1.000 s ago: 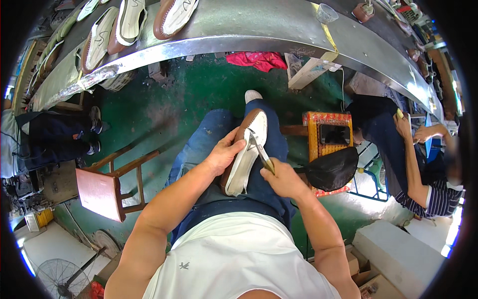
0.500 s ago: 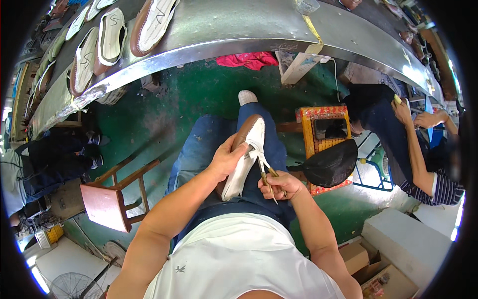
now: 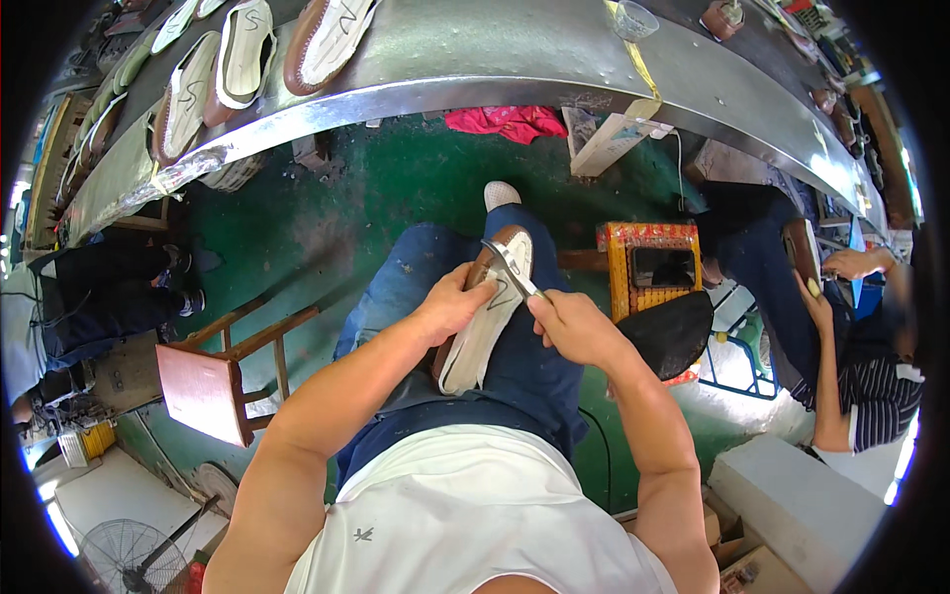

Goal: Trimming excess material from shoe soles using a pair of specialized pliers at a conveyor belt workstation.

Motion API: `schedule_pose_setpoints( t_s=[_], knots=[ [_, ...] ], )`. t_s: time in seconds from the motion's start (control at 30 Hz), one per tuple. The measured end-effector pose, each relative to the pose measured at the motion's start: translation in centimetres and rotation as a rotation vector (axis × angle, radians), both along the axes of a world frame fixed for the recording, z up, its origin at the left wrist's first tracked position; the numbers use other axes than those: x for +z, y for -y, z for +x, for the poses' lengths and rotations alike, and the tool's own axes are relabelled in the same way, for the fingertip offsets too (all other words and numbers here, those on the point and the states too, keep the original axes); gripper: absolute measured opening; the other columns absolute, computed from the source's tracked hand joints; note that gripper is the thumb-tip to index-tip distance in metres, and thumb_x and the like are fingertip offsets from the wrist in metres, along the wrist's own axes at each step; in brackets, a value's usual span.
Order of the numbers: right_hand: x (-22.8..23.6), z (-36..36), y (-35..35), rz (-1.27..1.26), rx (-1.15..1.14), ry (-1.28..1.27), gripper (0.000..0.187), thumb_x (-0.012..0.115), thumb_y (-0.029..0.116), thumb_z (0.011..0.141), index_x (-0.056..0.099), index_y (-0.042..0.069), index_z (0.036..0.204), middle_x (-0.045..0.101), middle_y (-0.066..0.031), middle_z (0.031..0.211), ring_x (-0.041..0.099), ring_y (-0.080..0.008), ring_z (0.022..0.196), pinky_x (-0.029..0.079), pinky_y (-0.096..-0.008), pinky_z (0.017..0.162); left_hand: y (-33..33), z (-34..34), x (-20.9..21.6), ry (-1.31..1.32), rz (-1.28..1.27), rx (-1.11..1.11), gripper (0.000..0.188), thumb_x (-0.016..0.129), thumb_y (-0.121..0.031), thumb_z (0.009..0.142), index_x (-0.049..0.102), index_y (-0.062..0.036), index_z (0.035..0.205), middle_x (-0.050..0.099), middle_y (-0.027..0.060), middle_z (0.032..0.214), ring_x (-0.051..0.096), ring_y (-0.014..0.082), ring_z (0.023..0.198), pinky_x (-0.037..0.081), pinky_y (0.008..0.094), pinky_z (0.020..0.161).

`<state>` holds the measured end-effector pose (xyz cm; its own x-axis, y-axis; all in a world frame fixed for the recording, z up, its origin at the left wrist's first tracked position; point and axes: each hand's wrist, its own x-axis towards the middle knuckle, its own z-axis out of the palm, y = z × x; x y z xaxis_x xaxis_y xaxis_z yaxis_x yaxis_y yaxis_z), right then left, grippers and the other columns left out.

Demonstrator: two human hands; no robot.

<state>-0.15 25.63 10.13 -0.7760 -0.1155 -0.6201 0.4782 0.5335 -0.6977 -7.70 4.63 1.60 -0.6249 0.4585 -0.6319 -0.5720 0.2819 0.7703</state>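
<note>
Shoe (image 3: pixel 480 342), toe (image 3: pixel 512 238) forward (seemingly), axis slanting rightward

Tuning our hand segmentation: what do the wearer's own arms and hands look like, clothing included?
Left hand and right hand are ungloved. Left arm and right arm are bare, with no sleeve, watch or cable showing. White shirt between them, with a small dark mark.

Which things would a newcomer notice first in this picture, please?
Probably the brown-and-white shoe on the blue jeans: the left hand holds it, while the right hand holds a metal tool over its front. Next, the bright pink cloth on the green floor, near the bench's edge, and similar shoes at the bench's left.
</note>
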Motion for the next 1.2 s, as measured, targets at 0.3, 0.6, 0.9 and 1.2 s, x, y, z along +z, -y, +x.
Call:
schedule_pose_setpoints(
  t_s=[0.3,0.6,0.9,1.2],
  knots=[
    [-1.3,1.4,0.7,-0.025,-0.002,-0.189,0.048,0.045,0.040,0.107,0.062,-0.004,0.096,0.068,-0.0237,0.081,0.067,-0.0430,0.077,0.053,-0.0477,0.075,0.3,0.0,0.2,-0.045,0.007,-0.119,0.057,0.070,-0.027,0.093,0.051,0.0006,0.140,0.066,0.0124,0.118,0.063,0.0201,0.106,0.051,0.0350,0.094],
    [0.0,5.7,-0.6,-0.129,-0.010,0.118,0.032,0.057,0.026,0.100,0.061,-0.005,0.104,0.070,-0.0214,0.088,0.068,-0.0434,0.080,0.054,-0.0457,0.078,1.8,-2.7,-0.1,0.199,0.086,-0.163,0.048,0.072,-0.027,0.092,0.059,-0.0052,0.133,0.069,0.0103,0.116,0.066,0.0198,0.104,0.052,0.0361,0.093],
    [0.8,7.2,4.0,0.531,0.501,-0.497,0.053,0.060,0.013,0.093,0.049,-0.010,0.140,0.059,-0.0319,0.123,0.062,-0.0402,0.113,0.052,-0.0429,0.092,1.0,-3.1,1.4,0.296,0.020,-0.307,0.051,0.071,-0.033,0.094,0.055,-0.0121,0.138,0.069,0.0053,0.118,0.067,0.0187,0.103,0.055,0.0419,0.083],
    [3.7,1.3,5.3,0.284,0.730,-0.064,0.029,0.064,0.022,0.092,0.063,-0.006,0.104,0.070,-0.0253,0.087,0.069,-0.0426,0.088,0.053,-0.0507,0.081,2.7,-1.7,1.2,0.257,-0.066,-0.219,0.050,0.071,-0.032,0.095,0.054,-0.0100,0.136,0.068,0.0078,0.119,0.067,0.0199,0.104,0.054,0.0417,0.086]
  ],
)
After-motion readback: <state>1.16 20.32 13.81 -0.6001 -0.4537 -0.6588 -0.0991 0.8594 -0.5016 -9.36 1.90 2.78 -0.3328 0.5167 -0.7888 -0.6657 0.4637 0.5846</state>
